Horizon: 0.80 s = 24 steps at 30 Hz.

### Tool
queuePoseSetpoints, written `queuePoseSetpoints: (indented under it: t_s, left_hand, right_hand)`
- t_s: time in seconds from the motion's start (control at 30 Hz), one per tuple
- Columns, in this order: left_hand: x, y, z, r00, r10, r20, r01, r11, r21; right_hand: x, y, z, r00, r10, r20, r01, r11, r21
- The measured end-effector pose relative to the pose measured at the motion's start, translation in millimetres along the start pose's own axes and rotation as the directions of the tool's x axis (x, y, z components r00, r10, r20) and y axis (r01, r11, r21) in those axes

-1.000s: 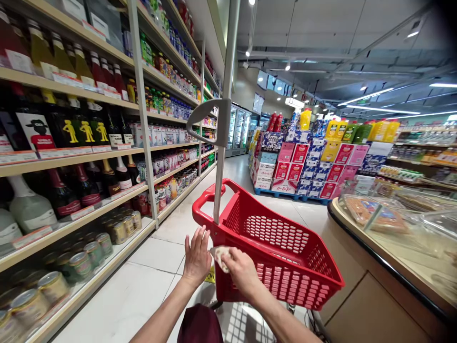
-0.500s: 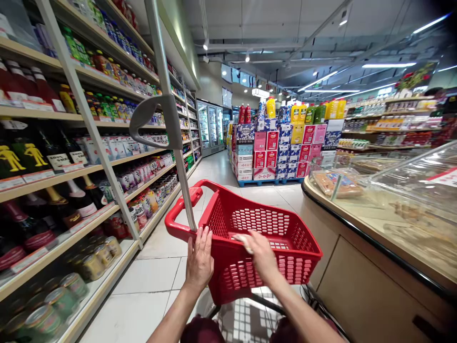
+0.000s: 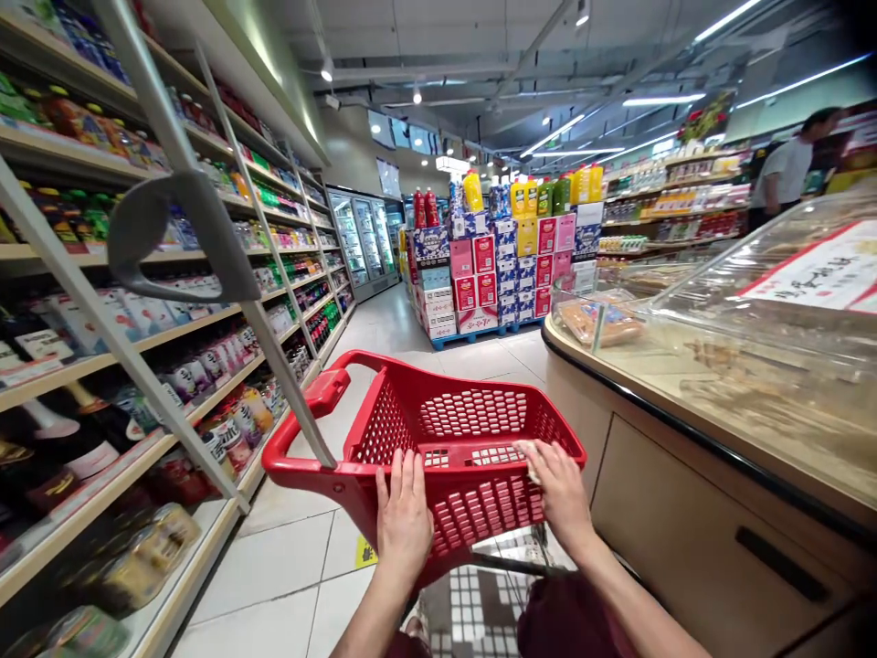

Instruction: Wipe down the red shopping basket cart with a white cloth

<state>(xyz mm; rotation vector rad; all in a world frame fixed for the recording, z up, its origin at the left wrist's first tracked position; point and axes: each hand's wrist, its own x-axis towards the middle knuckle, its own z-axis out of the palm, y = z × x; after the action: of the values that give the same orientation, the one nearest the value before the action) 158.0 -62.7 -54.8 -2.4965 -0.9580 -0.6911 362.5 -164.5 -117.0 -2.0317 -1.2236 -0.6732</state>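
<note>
A red plastic shopping cart basket (image 3: 480,512) with perforated walls stands in front of me, its long side turned toward me. Against the outside of its near wall lies my left hand (image 3: 404,512), fingers stretched flat and touching just below the rim. Farther right, my right hand (image 3: 560,489) is at the same near rim, fingers bent over it. A small pale cloth (image 3: 526,450) is pressed under those fingers, mostly hidden by them. A metal pole with a grey loop handle (image 3: 184,242) rises by the cart's red handle (image 3: 284,434).
Drink shelves (image 3: 198,411) line the left side. A glass-covered food counter (image 3: 658,338) stands close on the right. Ahead are stacked drink cartons (image 3: 480,283) on a blue pallet, with glass-door fridges (image 3: 363,238) behind. A person (image 3: 787,169) is at the far right.
The view has turned right and the cart appears farther left. My right hand has moved right along the near rim with the cloth. My left hand stays flat on the near wall, farther from the pole.
</note>
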Motion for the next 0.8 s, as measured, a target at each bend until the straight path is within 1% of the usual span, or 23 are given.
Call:
queuePoseSetpoints:
  t_s: [0.03,0.07,0.1,0.17,0.2,0.23,0.27,0.3,0.37,0.4,0.43,0.47,0.53,0.57,0.6,0.63,0.67,0.73,0.77,0.8]
  left_hand:
    - [0,7,3,1.0,0.007,-0.002,-0.007,1.0,-0.006]
    - [1,14,6,1.0,0.014,-0.002,-0.014,1.0,-0.013]
    - [1,21,9,1.0,0.017,0.001,-0.017,1.0,-0.02]
    - [1,32,16,1.0,0.006,0.004,-0.006,1.0,-0.03]
    - [1,35,18,1.0,0.004,0.001,-0.004,0.999,-0.035]
    - [1,36,20,1.0,0.012,-0.005,-0.012,0.999,-0.041]
    - [1,36,22,1.0,0.027,-0.012,-0.028,0.998,-0.048]
    - [0,36,23,0.999,0.043,-0.019,-0.044,0.998,-0.055]
    - [-1,35,26,0.999,0.045,-0.028,-0.047,0.997,-0.065]
    - [-1,35,26,0.999,0.028,-0.03,-0.03,0.997,-0.068]
    - [-1,36,27,1.0,0.003,-0.031,-0.005,0.998,-0.07]
    - [-1,37,28,0.999,-0.02,-0.032,0.017,0.997,-0.072]
    - [0,39,28,0.999,-0.041,-0.03,0.038,0.997,-0.07]
    - [0,40,28,0.999,-0.037,-0.026,0.035,0.997,-0.069]
    - [0,40,27,0.999,-0.03,-0.02,0.028,0.997,-0.066]
    - [-1,39,27,1.0,-0.02,-0.012,0.02,0.998,-0.064]
    - [-1,39,27,1.0,-0.013,-0.004,0.012,0.998,-0.062]
    - [-2,38,28,1.0,-0.007,0.006,0.007,0.998,-0.06]
    - [-3,38,29,1.0,-0.008,0.007,0.009,0.998,-0.059]
    - [-3,39,29,1.0,-0.012,0.003,0.013,0.998,-0.057]
  right_hand:
    - [-2,4,0,0.999,0.04,-0.023,-0.041,0.999,-0.012]
    - [-2,4,2,0.999,0.042,-0.035,-0.042,0.999,-0.008]
    - [-2,0,4,0.999,0.008,-0.033,-0.008,1.0,0.009]
    - [1,-7,8,0.994,-0.109,-0.006,0.109,0.993,0.053]
    - [2,-4,9,0.989,-0.147,0.004,0.147,0.987,0.067]
    - [3,4,8,0.989,-0.148,0.006,0.147,0.987,0.066]
    - [2,17,7,0.994,-0.106,0.0,0.105,0.993,0.048]
    - [1,31,5,0.999,-0.034,-0.016,0.034,0.999,0.021]
    - [-2,54,1,0.991,0.125,-0.051,-0.127,0.991,-0.03]
    - [-4,57,1,0.984,0.17,-0.059,-0.173,0.984,-0.039]
    - [-4,55,2,0.982,0.178,-0.059,-0.18,0.983,-0.034]
    - [-5,47,3,0.988,0.146,-0.048,-0.146,0.989,-0.015]
    - [-4,26,8,1.0,0.004,-0.013,-0.003,0.999,0.048]
    - [-3,19,9,0.998,-0.064,0.004,0.064,0.995,0.075]
    - [-3,17,9,0.994,-0.109,0.016,0.107,0.99,0.091]
    - [-4,20,8,0.993,-0.117,0.023,0.115,0.989,0.095]
    - [-4,27,7,0.996,-0.082,0.019,0.081,0.993,0.081]
    - [-5,45,4,0.998,0.064,-0.03,-0.063,0.998,0.029]
    - [-6,50,3,0.99,0.128,-0.06,-0.127,0.992,0.01]
    - [-7,49,4,0.983,0.164,-0.08,-0.165,0.986,0.002]
